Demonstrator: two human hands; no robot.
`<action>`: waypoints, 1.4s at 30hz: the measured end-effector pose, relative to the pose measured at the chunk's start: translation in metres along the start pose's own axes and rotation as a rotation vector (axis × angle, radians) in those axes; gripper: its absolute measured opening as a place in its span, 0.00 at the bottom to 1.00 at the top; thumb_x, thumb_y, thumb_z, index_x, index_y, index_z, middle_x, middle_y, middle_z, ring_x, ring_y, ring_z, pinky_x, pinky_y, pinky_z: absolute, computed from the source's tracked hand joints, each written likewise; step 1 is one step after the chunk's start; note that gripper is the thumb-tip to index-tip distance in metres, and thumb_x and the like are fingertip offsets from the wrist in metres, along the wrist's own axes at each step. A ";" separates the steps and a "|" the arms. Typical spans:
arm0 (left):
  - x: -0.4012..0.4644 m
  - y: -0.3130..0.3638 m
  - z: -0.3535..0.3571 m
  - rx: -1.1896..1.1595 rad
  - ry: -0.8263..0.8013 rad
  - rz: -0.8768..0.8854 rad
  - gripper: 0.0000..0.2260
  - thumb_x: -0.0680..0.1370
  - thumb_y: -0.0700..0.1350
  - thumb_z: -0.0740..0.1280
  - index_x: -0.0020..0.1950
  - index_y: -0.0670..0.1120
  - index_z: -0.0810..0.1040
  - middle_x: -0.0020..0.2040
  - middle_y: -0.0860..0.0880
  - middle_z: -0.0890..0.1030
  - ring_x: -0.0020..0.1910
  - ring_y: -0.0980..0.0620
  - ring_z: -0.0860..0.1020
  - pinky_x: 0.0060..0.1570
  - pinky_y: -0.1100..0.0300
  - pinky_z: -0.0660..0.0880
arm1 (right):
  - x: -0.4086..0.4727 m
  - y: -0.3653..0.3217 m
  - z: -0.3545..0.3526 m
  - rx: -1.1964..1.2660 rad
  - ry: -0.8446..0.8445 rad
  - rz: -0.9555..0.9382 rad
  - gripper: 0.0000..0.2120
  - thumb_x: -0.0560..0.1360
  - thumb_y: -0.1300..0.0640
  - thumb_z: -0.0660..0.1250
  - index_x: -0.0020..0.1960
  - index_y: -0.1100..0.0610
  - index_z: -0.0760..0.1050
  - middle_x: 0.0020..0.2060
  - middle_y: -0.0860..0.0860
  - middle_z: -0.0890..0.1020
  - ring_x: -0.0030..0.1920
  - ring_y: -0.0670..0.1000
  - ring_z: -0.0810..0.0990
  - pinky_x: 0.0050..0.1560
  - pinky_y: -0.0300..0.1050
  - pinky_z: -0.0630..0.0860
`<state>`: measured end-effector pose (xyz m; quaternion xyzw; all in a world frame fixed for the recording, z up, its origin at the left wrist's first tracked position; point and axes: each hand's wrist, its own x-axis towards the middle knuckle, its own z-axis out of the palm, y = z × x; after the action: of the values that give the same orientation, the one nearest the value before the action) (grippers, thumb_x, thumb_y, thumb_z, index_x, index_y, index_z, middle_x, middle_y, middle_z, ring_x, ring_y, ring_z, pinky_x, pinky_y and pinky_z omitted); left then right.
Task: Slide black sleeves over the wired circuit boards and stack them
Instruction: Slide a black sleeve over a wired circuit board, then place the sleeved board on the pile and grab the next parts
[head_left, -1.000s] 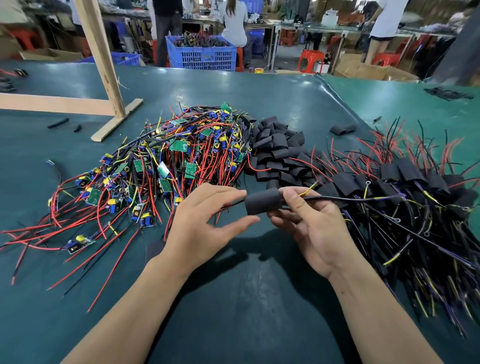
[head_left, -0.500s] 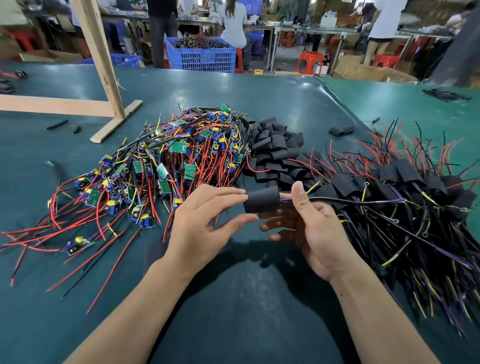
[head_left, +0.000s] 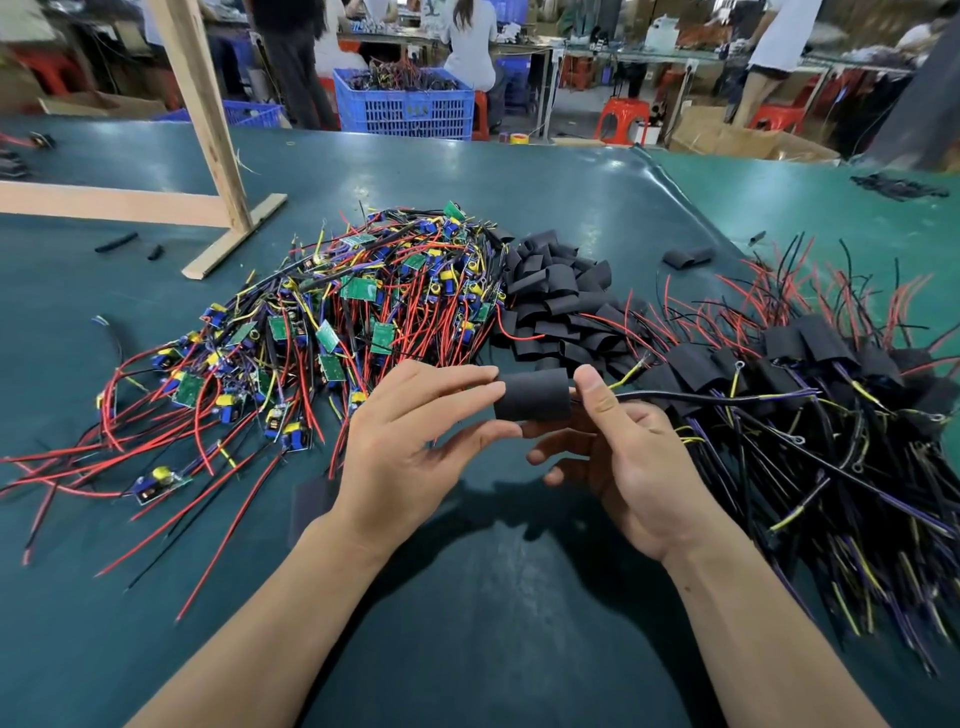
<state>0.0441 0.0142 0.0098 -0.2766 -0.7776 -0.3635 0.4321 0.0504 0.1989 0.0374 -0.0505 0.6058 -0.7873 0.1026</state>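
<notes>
You've got the sleeve (head_left: 532, 396) held up between both hands, just this side of the loose-sleeve heap (head_left: 558, 304), which I'll use as the ref point. L hand (head_left: 410, 447) pinches the sleeve's left end, thumb under and straight fingers over the top. R hand (head_left: 623, 462) props the other end: thumb upright against the sleeve mouth where the black lead (head_left: 717, 398) exits, other fingers curled loosely below; can't tell if they touch the tube. No board shows, so prob. it's already inside. Handling: the thing looks v. light, sleeve is soft thin-walled tube that will flatten if you squeeze hard, surface matte so not slippery. Board inside is stiff w/ solder joints at the wire roots, so don't yank by the lead; take it across the sleeve's middle, flat sides, w/ light pressure. Thin wires are floppy and will snag. Bare boards (head_left: 332, 332) lie in a tangle left of the heap; done stack (head_left: 810, 364) lies right of the heap, leads fanned out. That stack is likely where this one goes; lay it sleeve-down alongside the others, wires same way.
</notes>
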 end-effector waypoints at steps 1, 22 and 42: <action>0.000 0.000 0.000 -0.002 0.000 0.003 0.16 0.67 0.39 0.81 0.52 0.37 0.84 0.52 0.44 0.84 0.43 0.41 0.81 0.45 0.49 0.77 | 0.000 0.000 0.000 -0.003 -0.006 -0.005 0.23 0.73 0.40 0.62 0.47 0.57 0.86 0.40 0.60 0.85 0.34 0.52 0.82 0.30 0.41 0.76; -0.002 -0.003 0.001 0.083 0.039 -0.047 0.06 0.77 0.39 0.69 0.51 0.39 0.84 0.47 0.49 0.83 0.45 0.47 0.77 0.50 0.55 0.73 | 0.008 -0.010 -0.035 0.481 0.709 -0.121 0.15 0.82 0.47 0.60 0.47 0.58 0.77 0.32 0.50 0.84 0.27 0.45 0.81 0.25 0.33 0.73; -0.002 -0.019 -0.015 0.553 -0.083 -0.662 0.09 0.78 0.42 0.66 0.55 0.43 0.83 0.54 0.43 0.81 0.52 0.37 0.76 0.51 0.45 0.72 | 0.017 0.010 -0.016 0.033 0.557 -0.081 0.13 0.82 0.58 0.62 0.41 0.62 0.78 0.28 0.52 0.78 0.23 0.47 0.74 0.22 0.37 0.71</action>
<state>0.0376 -0.0089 0.0075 0.0996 -0.9093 -0.2491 0.3182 0.0317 0.2075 0.0232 0.1451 0.5952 -0.7842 -0.0984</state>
